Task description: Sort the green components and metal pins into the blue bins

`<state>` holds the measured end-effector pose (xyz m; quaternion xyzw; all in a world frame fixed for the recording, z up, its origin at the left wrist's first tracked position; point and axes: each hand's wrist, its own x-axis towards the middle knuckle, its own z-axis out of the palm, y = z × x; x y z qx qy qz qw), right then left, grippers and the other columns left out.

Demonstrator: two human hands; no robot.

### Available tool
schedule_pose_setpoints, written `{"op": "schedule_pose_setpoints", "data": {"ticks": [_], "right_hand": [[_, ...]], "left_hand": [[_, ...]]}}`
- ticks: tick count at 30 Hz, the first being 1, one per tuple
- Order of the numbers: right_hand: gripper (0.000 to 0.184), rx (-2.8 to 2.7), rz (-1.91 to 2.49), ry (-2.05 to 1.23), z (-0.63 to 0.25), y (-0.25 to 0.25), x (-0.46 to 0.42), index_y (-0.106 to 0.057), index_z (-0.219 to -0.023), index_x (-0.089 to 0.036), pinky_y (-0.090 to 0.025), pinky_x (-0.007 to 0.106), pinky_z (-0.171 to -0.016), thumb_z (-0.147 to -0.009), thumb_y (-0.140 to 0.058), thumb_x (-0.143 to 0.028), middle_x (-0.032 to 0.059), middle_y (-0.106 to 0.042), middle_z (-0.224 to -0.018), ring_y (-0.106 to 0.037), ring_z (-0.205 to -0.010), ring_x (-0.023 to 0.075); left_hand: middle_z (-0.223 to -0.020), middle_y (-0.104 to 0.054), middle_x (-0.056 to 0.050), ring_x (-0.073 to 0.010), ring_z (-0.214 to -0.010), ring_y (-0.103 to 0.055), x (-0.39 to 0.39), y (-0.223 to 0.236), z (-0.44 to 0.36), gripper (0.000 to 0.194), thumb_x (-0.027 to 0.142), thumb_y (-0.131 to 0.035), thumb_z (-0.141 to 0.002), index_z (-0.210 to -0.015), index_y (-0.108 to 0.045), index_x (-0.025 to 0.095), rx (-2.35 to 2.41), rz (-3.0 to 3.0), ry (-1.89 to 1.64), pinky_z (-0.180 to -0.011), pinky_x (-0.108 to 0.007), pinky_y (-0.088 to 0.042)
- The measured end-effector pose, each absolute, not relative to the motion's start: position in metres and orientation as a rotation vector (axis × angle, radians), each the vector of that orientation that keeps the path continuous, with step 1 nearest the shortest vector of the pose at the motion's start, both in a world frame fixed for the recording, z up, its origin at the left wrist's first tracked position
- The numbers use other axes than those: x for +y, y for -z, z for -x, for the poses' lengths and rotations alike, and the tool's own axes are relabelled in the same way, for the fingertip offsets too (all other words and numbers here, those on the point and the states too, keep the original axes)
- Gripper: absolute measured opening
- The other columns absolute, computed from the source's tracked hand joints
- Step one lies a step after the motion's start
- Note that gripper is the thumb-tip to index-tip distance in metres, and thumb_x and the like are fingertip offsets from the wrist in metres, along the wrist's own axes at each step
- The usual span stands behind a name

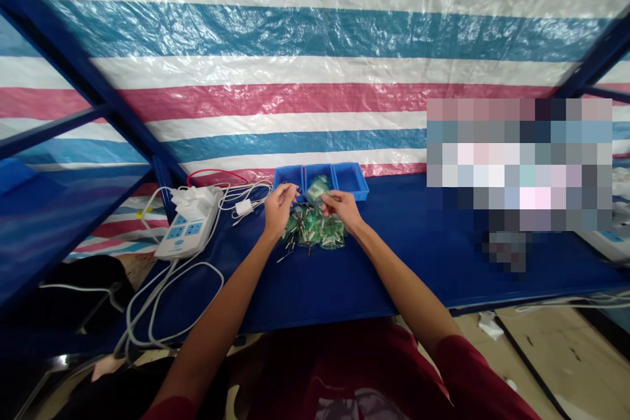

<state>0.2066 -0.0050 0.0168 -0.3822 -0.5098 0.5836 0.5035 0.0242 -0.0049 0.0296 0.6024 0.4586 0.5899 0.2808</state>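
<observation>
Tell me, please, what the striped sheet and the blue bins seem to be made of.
Striped sheet: probably plastic tarpaulin, glossy; it shows crinkles, bright glints and a fine weave-like texture.
Blue bins: likely moulded plastic, smooth; the walls look thin and evenly coloured, though painted metal can't be ruled out.

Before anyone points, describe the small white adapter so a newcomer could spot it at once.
On the blue table, find the white power strip left of the blue three-compartment tray. Between them, amid white cables, lies the adapter, a small block apart from the white plugs on the strip.
</observation>
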Motion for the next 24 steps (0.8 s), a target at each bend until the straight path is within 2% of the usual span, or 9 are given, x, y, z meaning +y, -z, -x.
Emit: {"op": "schedule_pose_setpoints", "data": {"ticks": [2, 4, 6, 9, 12, 16, 18, 20, 24], "right_hand": [[0.036, -1.102, 0.91, -1.437, -0.206, -0.016, -0.003, -0.061, -0.092, -0.016, -0.05, 0.025, -0.051, -0.071, -0.072, -0.043, 0.0045, -0.071, -0.076, -0.064, -0.056, 0.0141], [0.04, -1.086, 0.94, -1.461, -0.207, -0.015, -0.002, -0.061, -0.1, -0.015, -0.051, 0.027, -0.051, -0.071, -0.072, -0.04, 0.007, -0.072, -0.081, -0.065, -0.056, 0.0153], [0.034, -1.151, 1.0, -1.397, -0.211, -0.015, -0.002, -0.063, -0.097, -0.014, -0.046, 0.026, -0.045, -0.074, -0.069, -0.039, 0.0061, -0.071, -0.074, -0.06, -0.047, 0.0134], [0.023, -1.299, 1.09, -1.123, -0.216, -0.015, -0.004, -0.065, -0.088, -0.015, -0.04, 0.025, -0.042, -0.08, -0.059, -0.035, 0.0017, -0.066, -0.062, -0.049, -0.039, 0.0106], [0.016, -1.555, 1.158, -0.76, -0.216, -0.014, -0.006, -0.067, -0.08, -0.017, -0.043, 0.026, -0.052, -0.082, -0.056, -0.029, 0.0, -0.063, -0.06, -0.053, -0.05, 0.0127], [0.007, -1.978, 1.15, -0.438, -0.209, -0.01, -0.011, -0.068, -0.078, -0.02, -0.043, 0.026, -0.064, -0.08, -0.062, -0.021, 0.0021, -0.065, -0.074, -0.059, -0.068, 0.0157], [0.005, -2.082, 1.138, -0.383, -0.205, -0.008, -0.013, -0.069, -0.083, -0.02, -0.042, 0.026, -0.065, -0.08, -0.065, -0.02, 0.0033, -0.065, -0.079, -0.06, -0.073, 0.0167], [0.006, -2.113, 1.139, -0.37, -0.203, -0.007, -0.014, -0.069, -0.085, -0.021, -0.042, 0.026, -0.066, -0.081, -0.065, -0.02, 0.0036, -0.064, -0.082, -0.06, -0.076, 0.0171], [0.008, -2.072, 1.173, -0.389, -0.205, -0.01, -0.014, -0.068, -0.083, -0.02, -0.041, 0.026, -0.066, -0.083, -0.061, -0.017, 0.0027, -0.064, -0.078, -0.058, -0.071, 0.0163]], "left_hand": [[-0.076, -0.065, -0.004, -0.0131, -0.065, -0.058, -0.003, -0.028, -0.022, 0.032, 0.047, -0.058, -0.084, -0.087, -0.065, 0.016, 1.276, -1.576, -1.655, -0.058, -0.022, -0.045], [-0.076, -0.065, -0.004, -0.0133, -0.065, -0.058, -0.001, -0.027, -0.021, 0.03, 0.045, -0.058, -0.084, -0.087, -0.065, 0.016, 1.307, -1.56, -1.684, -0.058, -0.023, -0.045], [-0.076, -0.065, -0.004, -0.0136, -0.065, -0.058, -0.002, -0.027, -0.021, 0.029, 0.044, -0.057, -0.084, -0.087, -0.065, 0.016, 1.32, -1.574, -1.67, -0.059, -0.023, -0.045], [-0.078, -0.066, -0.004, -0.0141, -0.067, -0.06, -0.004, -0.028, -0.021, 0.028, 0.043, -0.057, -0.084, -0.087, -0.066, 0.016, 1.316, -1.616, -1.64, -0.06, -0.023, -0.046], [-0.08, -0.067, -0.004, -0.0138, -0.066, -0.06, -0.006, -0.028, -0.022, 0.028, 0.042, -0.057, -0.085, -0.087, -0.066, 0.016, 1.306, -1.656, -1.624, -0.06, -0.023, -0.046], [-0.075, -0.066, -0.003, -0.0133, -0.061, -0.057, -0.006, -0.032, -0.019, 0.027, 0.041, -0.056, -0.085, -0.086, -0.067, 0.017, 1.337, -1.718, -1.591, -0.059, -0.024, -0.045], [-0.069, -0.065, -0.002, -0.0136, -0.058, -0.055, -0.004, -0.038, -0.014, 0.025, 0.04, -0.058, -0.083, -0.082, -0.068, 0.018, 1.349, -1.835, -1.466, -0.059, -0.024, -0.044], [-0.063, -0.064, -0.001, -0.0144, -0.055, -0.053, -0.003, -0.045, -0.006, 0.022, 0.04, -0.063, -0.078, -0.075, -0.068, 0.019, 1.307, -2.0, -1.197, -0.058, -0.025, -0.042], [-0.057, -0.063, -0.001, -0.0162, -0.052, -0.053, -0.013, -0.059, 0.014, 0.022, 0.041, -0.071, -0.07, -0.066, -0.067, 0.021, 1.285, -2.16, -0.744, -0.052, -0.025, -0.037]]}}
